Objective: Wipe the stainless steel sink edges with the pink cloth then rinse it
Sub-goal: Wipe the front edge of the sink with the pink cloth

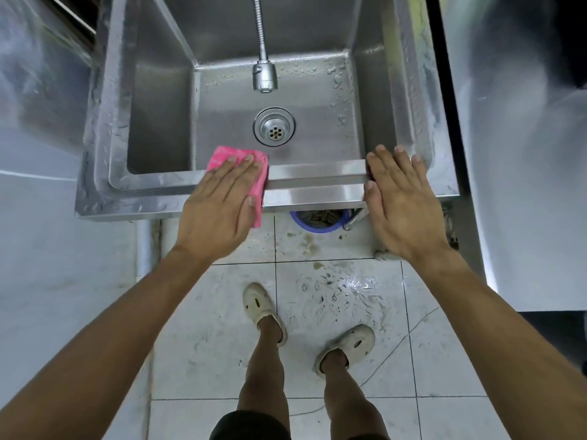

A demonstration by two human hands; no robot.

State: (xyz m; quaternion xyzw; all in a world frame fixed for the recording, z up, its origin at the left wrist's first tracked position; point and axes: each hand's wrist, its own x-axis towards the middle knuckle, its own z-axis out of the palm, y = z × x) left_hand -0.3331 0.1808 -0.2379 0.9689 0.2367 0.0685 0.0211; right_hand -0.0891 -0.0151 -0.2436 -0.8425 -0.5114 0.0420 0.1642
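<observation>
A stainless steel sink fills the upper half of the view, its front edge nearest me. A folded pink cloth lies over that front edge, left of centre. My left hand presses flat on the cloth, fingers together and pointing into the basin. My right hand rests flat on the right end of the front edge, fingers spread, holding nothing. The flexible tap hangs over the basin above the drain. No water runs from it.
Water droplets cover the left rim and the right rim. A blue bucket stands under the sink. The tiled floor is wet in front of my feet. A steel cabinet stands to the right.
</observation>
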